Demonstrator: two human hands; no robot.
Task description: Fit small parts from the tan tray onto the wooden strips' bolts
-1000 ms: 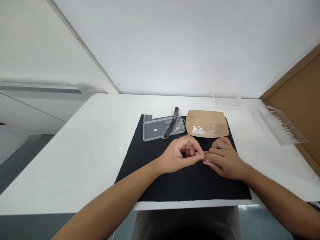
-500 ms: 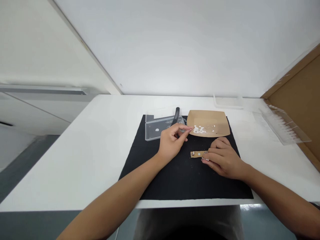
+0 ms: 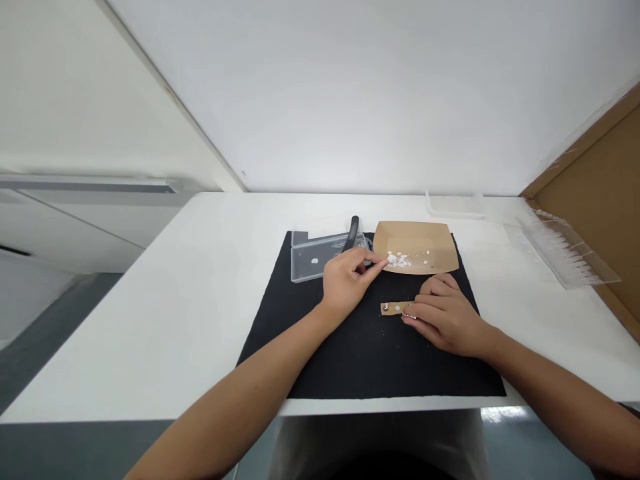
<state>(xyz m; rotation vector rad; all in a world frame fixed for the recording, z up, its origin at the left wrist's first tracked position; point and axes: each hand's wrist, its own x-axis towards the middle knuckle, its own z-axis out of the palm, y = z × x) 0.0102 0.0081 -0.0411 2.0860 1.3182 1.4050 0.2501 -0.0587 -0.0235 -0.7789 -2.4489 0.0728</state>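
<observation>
My left hand [image 3: 347, 280] reaches to the front left edge of a brown paper tray [image 3: 440, 250]. Its thumb and index fingertips are pinched together beside small white pieces [image 3: 400, 260] in the tray; anything between them is too small to make out. On the black mat, my right hand [image 3: 445, 313] is closed round a small shiny metal item [image 3: 409, 315]. Its fingers also cover the right end of a tan strip [image 3: 391, 309], which carries a metal fitting at its left end and a white dot.
Behind my left hand lie a clear plastic case [image 3: 306, 263] and a black curved handle [image 3: 353, 229]. A clear shallow tray [image 3: 455, 205] stands at the back, and a clear rack [image 3: 565, 250] at the right by a brown panel [image 3: 600, 180]. The black mat [image 3: 350, 373] lies beneath.
My left hand has shifted slightly right, its fingertips nearer the white pieces. My right hand has hardly moved and keeps its hold.
</observation>
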